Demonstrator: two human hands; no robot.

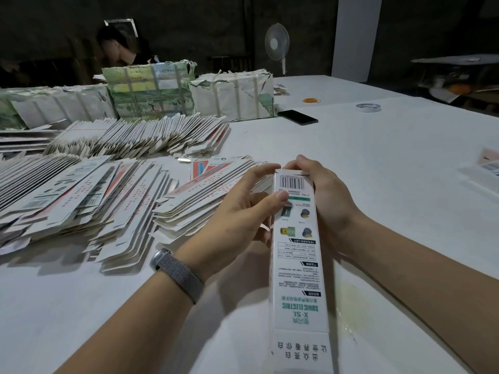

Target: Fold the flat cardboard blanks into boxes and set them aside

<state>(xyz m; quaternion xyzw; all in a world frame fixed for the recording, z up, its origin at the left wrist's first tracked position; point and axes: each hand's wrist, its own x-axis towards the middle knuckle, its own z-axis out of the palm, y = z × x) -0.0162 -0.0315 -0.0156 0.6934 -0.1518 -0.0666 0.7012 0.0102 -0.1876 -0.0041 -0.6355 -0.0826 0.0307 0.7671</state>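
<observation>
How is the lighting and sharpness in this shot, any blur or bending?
Head view: the white table is evenly lit while the back of the room is dark; the box in both hands shows sharp print; the fan looks soft; wide-angle bending curves the table edges.

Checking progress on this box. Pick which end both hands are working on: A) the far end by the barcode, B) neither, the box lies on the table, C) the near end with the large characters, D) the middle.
A: the left hand and right hand both pinch the far end of the box next to the barcode, while the near end is untouched.
</observation>
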